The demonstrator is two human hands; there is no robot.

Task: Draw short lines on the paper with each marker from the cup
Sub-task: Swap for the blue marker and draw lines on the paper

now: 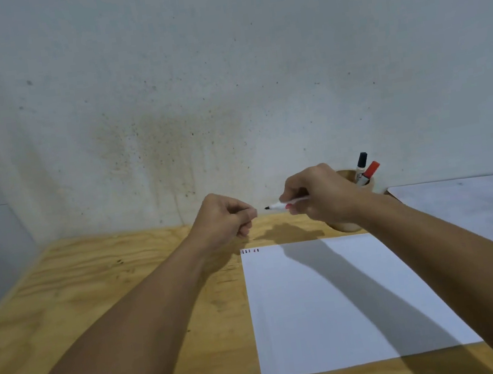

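Note:
My right hand (pixel 318 194) holds a white marker (pixel 282 205) level above the table, its dark bare tip pointing left. My left hand (pixel 227 217) is closed just left of that tip, fingers pinched together; whatever it holds is hidden, so a cap cannot be made out. A white sheet of paper (pixel 332 304) lies on the wooden table below, with several short marks (pixel 250 251) at its far left corner. Behind my right hand stands a wooden cup (pixel 346 225) with a black-capped marker (pixel 361 167) and a red-capped marker (pixel 371 170) in it.
The plywood table (pixel 111 286) runs up to a stained grey wall. A pale sheet or board (pixel 476 206) lies at the right, beside the cup.

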